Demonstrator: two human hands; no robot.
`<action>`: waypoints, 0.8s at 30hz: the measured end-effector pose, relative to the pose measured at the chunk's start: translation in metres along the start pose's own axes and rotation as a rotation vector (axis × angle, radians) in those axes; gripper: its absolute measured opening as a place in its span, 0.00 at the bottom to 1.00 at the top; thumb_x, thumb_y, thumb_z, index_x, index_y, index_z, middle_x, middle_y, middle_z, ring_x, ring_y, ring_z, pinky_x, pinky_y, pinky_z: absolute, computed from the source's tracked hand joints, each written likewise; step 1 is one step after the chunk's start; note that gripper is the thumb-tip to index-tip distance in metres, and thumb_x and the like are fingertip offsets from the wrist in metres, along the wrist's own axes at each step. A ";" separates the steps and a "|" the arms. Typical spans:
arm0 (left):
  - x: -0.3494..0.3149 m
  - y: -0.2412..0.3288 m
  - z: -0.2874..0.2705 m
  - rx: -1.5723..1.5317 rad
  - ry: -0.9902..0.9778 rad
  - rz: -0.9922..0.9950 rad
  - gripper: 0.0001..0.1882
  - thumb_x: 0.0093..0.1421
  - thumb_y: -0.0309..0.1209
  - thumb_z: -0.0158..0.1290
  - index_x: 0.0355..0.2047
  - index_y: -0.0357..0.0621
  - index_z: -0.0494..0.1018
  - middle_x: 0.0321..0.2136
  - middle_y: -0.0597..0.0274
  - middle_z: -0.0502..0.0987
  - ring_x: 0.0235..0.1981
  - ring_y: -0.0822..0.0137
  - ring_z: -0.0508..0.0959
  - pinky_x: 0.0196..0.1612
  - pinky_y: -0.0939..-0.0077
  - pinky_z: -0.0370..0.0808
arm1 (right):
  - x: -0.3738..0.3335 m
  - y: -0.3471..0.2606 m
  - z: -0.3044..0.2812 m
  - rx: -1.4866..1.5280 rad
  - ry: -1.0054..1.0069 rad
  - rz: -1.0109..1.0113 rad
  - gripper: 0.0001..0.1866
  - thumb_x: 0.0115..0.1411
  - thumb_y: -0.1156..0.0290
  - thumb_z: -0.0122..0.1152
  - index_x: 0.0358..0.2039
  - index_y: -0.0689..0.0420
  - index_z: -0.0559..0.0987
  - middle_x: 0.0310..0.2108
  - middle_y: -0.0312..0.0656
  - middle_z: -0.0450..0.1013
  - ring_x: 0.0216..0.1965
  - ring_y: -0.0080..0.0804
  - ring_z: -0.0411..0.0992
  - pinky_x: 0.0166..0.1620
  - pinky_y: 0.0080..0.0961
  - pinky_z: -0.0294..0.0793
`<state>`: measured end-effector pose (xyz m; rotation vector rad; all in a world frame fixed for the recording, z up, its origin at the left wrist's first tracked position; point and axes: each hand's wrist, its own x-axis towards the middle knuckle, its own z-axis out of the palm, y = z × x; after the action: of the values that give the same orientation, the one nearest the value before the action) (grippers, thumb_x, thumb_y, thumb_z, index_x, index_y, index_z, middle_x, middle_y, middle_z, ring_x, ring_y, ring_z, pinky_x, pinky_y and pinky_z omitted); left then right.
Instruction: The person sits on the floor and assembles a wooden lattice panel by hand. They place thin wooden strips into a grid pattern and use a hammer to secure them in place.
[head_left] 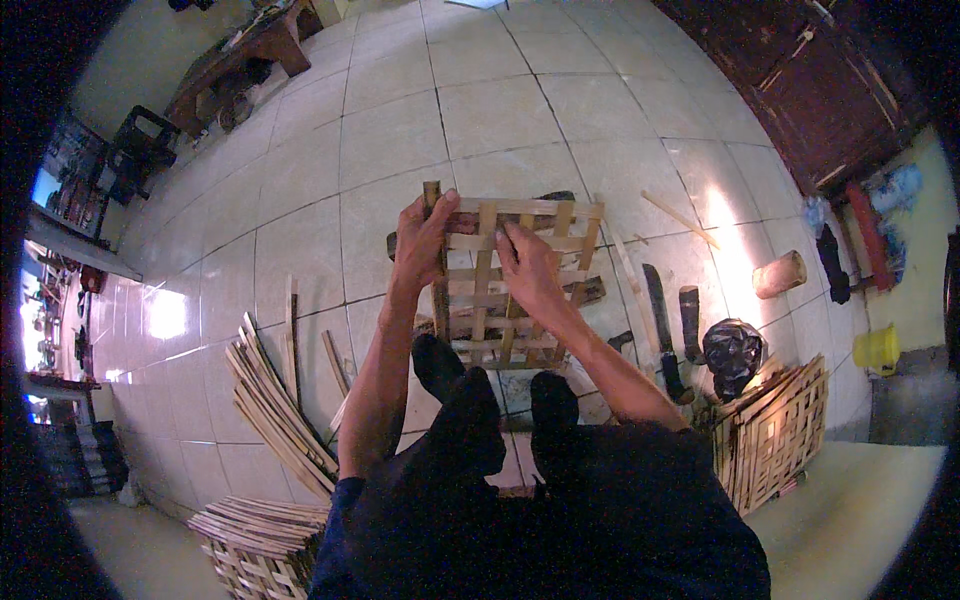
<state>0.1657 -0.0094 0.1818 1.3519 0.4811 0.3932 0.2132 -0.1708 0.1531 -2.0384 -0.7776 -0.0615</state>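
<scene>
An open lattice panel of woven bamboo strips [483, 300] lies in front of me over some dark pieces of wood [592, 290]. My left hand [422, 238] is closed round the panel's upper left edge, where a thicker, darker bamboo slat [432, 190] stands up past the weave. On the upper middle of the lattice, my right hand [528, 265] has its fingers bent and pressed together on a strip. Its fingertips are partly hidden. Both my feet in dark socks [437, 365] rest at the panel's near edge.
To the left lie long loose bamboo strips [275, 400] and a stack of strips [262, 530]. On the right are a machete [660, 320], a dark curved piece [690, 320], a black plastic bag [735, 355], a wood block [780, 275] and stacked woven panels [775, 435].
</scene>
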 end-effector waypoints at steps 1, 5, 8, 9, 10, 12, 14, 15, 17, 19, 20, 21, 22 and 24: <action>0.000 0.000 -0.001 0.010 -0.013 0.006 0.18 0.60 0.45 0.54 0.33 0.41 0.70 0.22 0.59 0.78 0.24 0.71 0.77 0.27 0.75 0.74 | 0.002 0.001 0.008 -0.042 0.007 -0.011 0.10 0.63 0.71 0.51 0.40 0.64 0.75 0.32 0.53 0.74 0.34 0.51 0.73 0.37 0.38 0.73; -0.001 0.002 -0.002 0.170 0.002 0.019 0.18 0.61 0.45 0.54 0.32 0.40 0.70 0.23 0.58 0.79 0.24 0.71 0.78 0.28 0.75 0.73 | -0.001 0.003 0.023 -0.091 0.102 -0.060 0.07 0.60 0.74 0.52 0.36 0.64 0.73 0.31 0.53 0.72 0.34 0.54 0.71 0.36 0.41 0.71; -0.002 0.008 0.006 0.256 0.027 0.039 0.17 0.61 0.44 0.54 0.32 0.40 0.71 0.23 0.58 0.79 0.24 0.71 0.78 0.30 0.75 0.73 | -0.001 0.005 0.021 -0.079 0.113 -0.078 0.08 0.57 0.75 0.53 0.36 0.64 0.73 0.30 0.54 0.72 0.34 0.54 0.71 0.36 0.42 0.70; -0.005 0.011 0.007 0.299 0.030 0.045 0.17 0.61 0.44 0.54 0.32 0.40 0.71 0.23 0.57 0.79 0.24 0.71 0.78 0.30 0.75 0.73 | -0.002 0.005 0.020 -0.065 0.050 -0.024 0.08 0.57 0.75 0.53 0.37 0.64 0.73 0.30 0.54 0.72 0.34 0.54 0.71 0.37 0.43 0.70; -0.006 0.014 0.007 0.337 0.033 0.053 0.17 0.61 0.43 0.54 0.32 0.40 0.71 0.23 0.57 0.79 0.24 0.71 0.78 0.30 0.75 0.72 | -0.002 0.001 0.016 -0.055 -0.011 0.029 0.08 0.56 0.75 0.53 0.37 0.63 0.73 0.30 0.55 0.72 0.34 0.54 0.71 0.37 0.43 0.70; 0.002 -0.004 0.003 0.207 0.025 0.028 0.17 0.61 0.43 0.53 0.33 0.40 0.71 0.23 0.57 0.79 0.25 0.69 0.78 0.31 0.74 0.73 | -0.003 -0.002 0.013 -0.018 -0.018 0.044 0.09 0.57 0.74 0.53 0.38 0.63 0.73 0.31 0.55 0.72 0.35 0.53 0.72 0.38 0.42 0.71; 0.000 -0.002 0.008 0.187 0.027 0.019 0.16 0.62 0.43 0.53 0.33 0.40 0.71 0.24 0.57 0.79 0.27 0.68 0.78 0.31 0.74 0.73 | -0.001 -0.004 0.010 0.028 0.090 -0.039 0.10 0.57 0.74 0.51 0.39 0.62 0.74 0.33 0.55 0.73 0.36 0.53 0.72 0.39 0.42 0.71; 0.003 -0.003 0.009 0.179 0.004 0.013 0.16 0.62 0.42 0.53 0.34 0.40 0.71 0.24 0.57 0.79 0.27 0.68 0.78 0.31 0.73 0.74 | 0.001 0.000 0.007 -0.019 -0.024 0.010 0.10 0.58 0.73 0.51 0.40 0.61 0.74 0.34 0.55 0.73 0.37 0.52 0.72 0.39 0.41 0.71; 0.010 -0.008 -0.001 0.172 -0.014 -0.003 0.16 0.62 0.42 0.52 0.34 0.40 0.71 0.25 0.57 0.79 0.27 0.67 0.78 0.32 0.72 0.74 | 0.009 0.007 0.004 -0.089 -0.271 0.102 0.12 0.59 0.72 0.50 0.42 0.61 0.75 0.37 0.55 0.74 0.39 0.51 0.73 0.40 0.39 0.72; 0.021 -0.006 -0.023 0.167 0.008 -0.021 0.16 0.62 0.43 0.52 0.34 0.40 0.70 0.25 0.56 0.79 0.27 0.66 0.78 0.32 0.71 0.75 | 0.008 0.012 -0.012 0.080 -0.107 -0.050 0.13 0.61 0.70 0.51 0.43 0.61 0.76 0.40 0.54 0.74 0.40 0.49 0.73 0.40 0.37 0.73; 0.027 -0.011 -0.037 0.158 0.020 -0.037 0.16 0.62 0.43 0.52 0.35 0.40 0.70 0.26 0.55 0.79 0.27 0.65 0.78 0.33 0.70 0.75 | 0.004 0.019 -0.022 0.157 -0.031 -0.120 0.13 0.61 0.69 0.51 0.44 0.61 0.76 0.41 0.54 0.74 0.41 0.48 0.74 0.41 0.37 0.73; 0.034 -0.020 -0.053 -0.047 0.043 -0.016 0.19 0.62 0.45 0.52 0.36 0.39 0.69 0.27 0.55 0.78 0.29 0.65 0.78 0.35 0.69 0.76 | -0.002 0.038 -0.030 0.252 0.072 -0.032 0.14 0.62 0.68 0.52 0.44 0.60 0.76 0.42 0.53 0.74 0.42 0.47 0.74 0.42 0.36 0.73; 0.041 -0.025 -0.071 -0.109 0.091 -0.034 0.19 0.62 0.45 0.52 0.37 0.39 0.69 0.27 0.55 0.77 0.30 0.64 0.77 0.35 0.68 0.76 | -0.010 0.061 -0.036 0.351 0.172 0.049 0.14 0.62 0.66 0.52 0.44 0.60 0.76 0.42 0.52 0.75 0.43 0.46 0.74 0.43 0.35 0.73; 0.052 -0.030 -0.105 -0.240 0.196 -0.051 0.20 0.62 0.47 0.52 0.38 0.39 0.69 0.28 0.54 0.77 0.32 0.64 0.77 0.37 0.67 0.77 | -0.030 0.101 -0.049 0.130 0.217 0.268 0.15 0.65 0.67 0.47 0.47 0.62 0.74 0.42 0.54 0.74 0.44 0.48 0.72 0.45 0.36 0.73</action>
<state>0.1524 0.0995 0.1313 1.0718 0.6094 0.5269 0.2567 -0.2617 0.0960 -1.9550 -0.3610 -0.0761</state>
